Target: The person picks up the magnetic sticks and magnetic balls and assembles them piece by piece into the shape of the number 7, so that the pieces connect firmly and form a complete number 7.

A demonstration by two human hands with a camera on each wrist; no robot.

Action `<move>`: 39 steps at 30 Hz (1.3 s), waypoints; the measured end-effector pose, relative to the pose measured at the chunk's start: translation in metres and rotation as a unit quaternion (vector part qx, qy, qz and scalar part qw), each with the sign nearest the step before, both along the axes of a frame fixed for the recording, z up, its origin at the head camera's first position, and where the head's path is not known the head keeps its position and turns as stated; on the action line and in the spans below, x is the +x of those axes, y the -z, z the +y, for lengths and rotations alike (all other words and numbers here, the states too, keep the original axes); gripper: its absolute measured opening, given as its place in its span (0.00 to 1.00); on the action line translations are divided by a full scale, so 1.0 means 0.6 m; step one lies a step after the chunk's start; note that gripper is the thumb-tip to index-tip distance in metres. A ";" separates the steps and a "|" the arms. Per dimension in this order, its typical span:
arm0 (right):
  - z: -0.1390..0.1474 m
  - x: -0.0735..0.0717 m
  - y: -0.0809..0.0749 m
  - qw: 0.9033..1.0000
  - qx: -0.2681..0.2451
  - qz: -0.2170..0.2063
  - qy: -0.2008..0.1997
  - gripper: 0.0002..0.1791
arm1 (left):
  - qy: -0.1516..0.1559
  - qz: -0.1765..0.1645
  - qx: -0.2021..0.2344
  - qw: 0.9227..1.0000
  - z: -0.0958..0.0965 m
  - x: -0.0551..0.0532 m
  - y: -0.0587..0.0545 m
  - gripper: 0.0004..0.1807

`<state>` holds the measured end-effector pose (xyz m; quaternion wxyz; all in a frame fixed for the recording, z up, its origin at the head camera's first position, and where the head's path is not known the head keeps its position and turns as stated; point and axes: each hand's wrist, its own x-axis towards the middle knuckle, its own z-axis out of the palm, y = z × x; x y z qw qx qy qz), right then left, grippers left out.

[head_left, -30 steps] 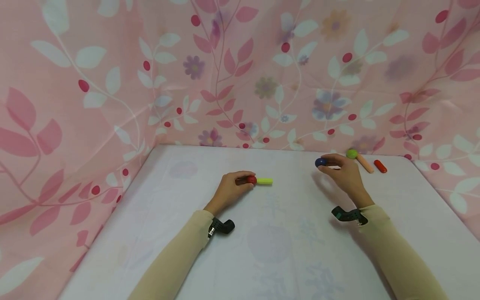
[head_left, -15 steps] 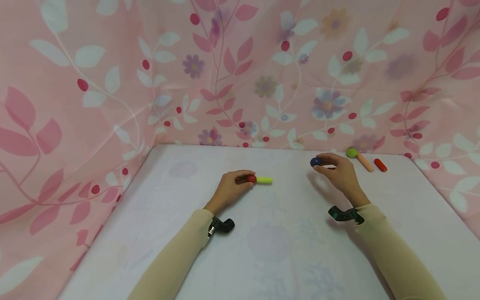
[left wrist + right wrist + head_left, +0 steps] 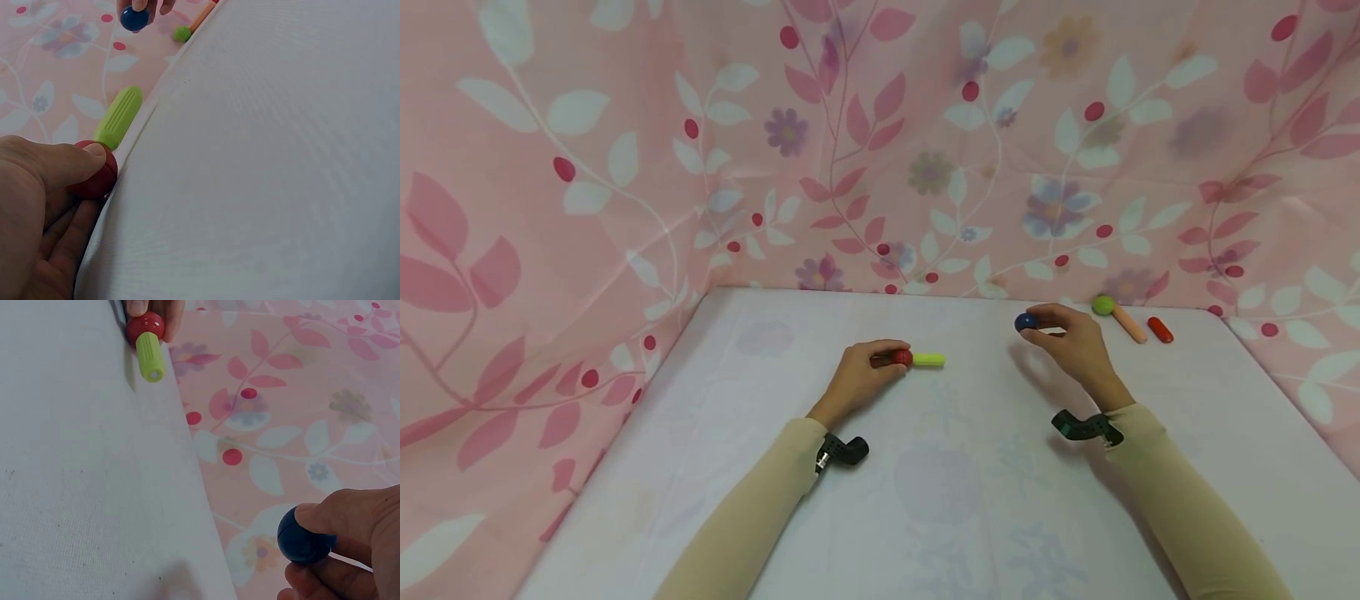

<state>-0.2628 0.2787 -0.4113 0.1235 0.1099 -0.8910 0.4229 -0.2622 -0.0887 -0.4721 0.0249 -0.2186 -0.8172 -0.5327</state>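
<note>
My left hand (image 3: 859,375) pinches a red ball (image 3: 903,358) between thumb and fingers, low over the white tabletop. From the ball's right side a yellow-green ribbed stick (image 3: 929,360) points toward the right hand. In the right wrist view that stick's free end (image 3: 154,374) faces the camera and shows a small round grey tip. Off to the right, my right hand (image 3: 1078,350) holds a blue ball (image 3: 303,537) by thumb and fingertips, above the table. A gap separates the blue ball from the stick.
At the table's back right lies a green ball (image 3: 1102,305) touching an orange stick (image 3: 1130,323). A short red stick (image 3: 1161,330) rests just right of them. Pink floral cloth (image 3: 880,167) hangs behind and along the left of the white table (image 3: 760,517).
My right hand has moved a little left with the blue ball, closer to the yellow-green stick. The left hand, red ball and stick have stayed in place.
</note>
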 end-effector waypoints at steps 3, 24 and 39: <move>-0.002 0.000 -0.001 1.000 -0.002 0.001 -0.003 0.22 | 0.000 0.001 -0.002 1.000 0.000 -0.001 -0.001 0.21; -0.030 -0.003 0.017 0.999 0.001 0.006 -0.033 0.21 | -0.002 -0.008 0.005 1.000 0.000 0.004 -0.001 0.21; -0.044 0.001 0.018 0.998 -0.008 -0.007 -0.054 0.21 | 0.005 -0.006 0.008 1.000 0.000 0.002 0.001 0.20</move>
